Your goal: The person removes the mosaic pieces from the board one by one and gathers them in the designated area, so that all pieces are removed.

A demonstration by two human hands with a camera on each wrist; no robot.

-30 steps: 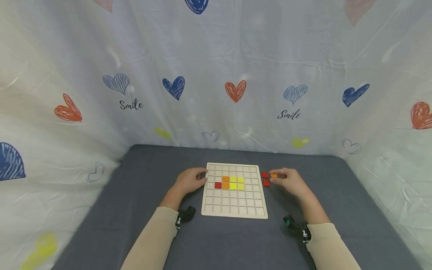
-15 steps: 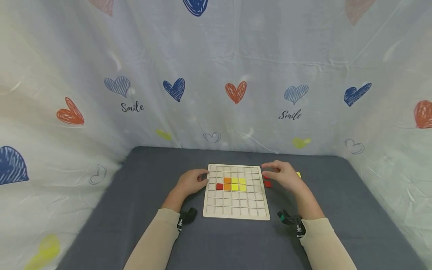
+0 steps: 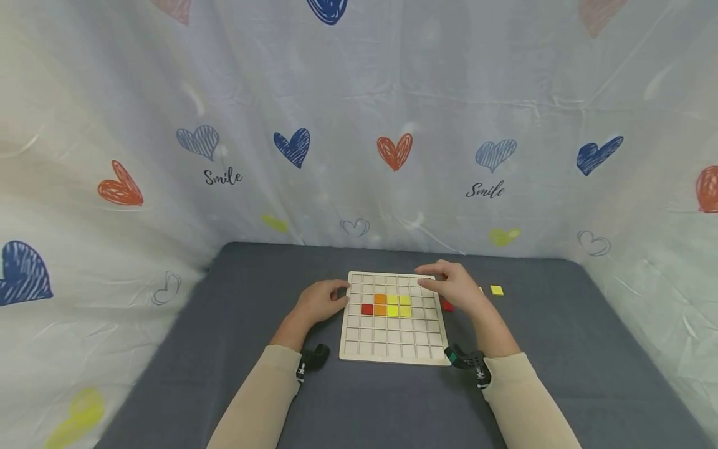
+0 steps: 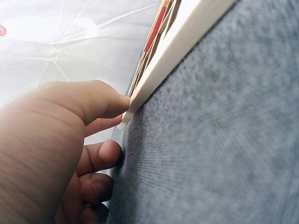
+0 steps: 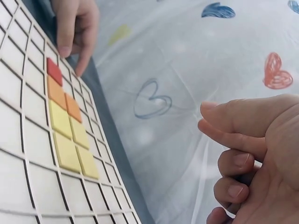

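A pale wooden grid board (image 3: 392,352) lies on the dark cloth. On it sit one red tile (image 3: 367,309), two orange tiles (image 3: 379,299) and several yellow tiles (image 3: 404,310). My left hand (image 3: 318,300) touches the board's left edge with thumb and forefinger; in the left wrist view, the other fingers (image 4: 96,186) curl loosely below. Over the board's far right corner hovers my right hand (image 3: 455,287). Its thumb and forefinger look close together in the right wrist view, apart in the head view. No tile shows between them, though a hidden one cannot be ruled out.
Right of the board lies a loose red tile (image 3: 447,305), partly covered by the right hand. A yellow tile (image 3: 497,290) lies farther right, and another peeks out beside the wrist. Behind the cloth-covered table (image 3: 269,255) hangs a white curtain (image 3: 348,187) with hearts.
My right hand has moved left from the loose orange tile to above the board's far right corner. That orange tile is out of sight; loose yellow tiles now show. The left hand stays at the board.
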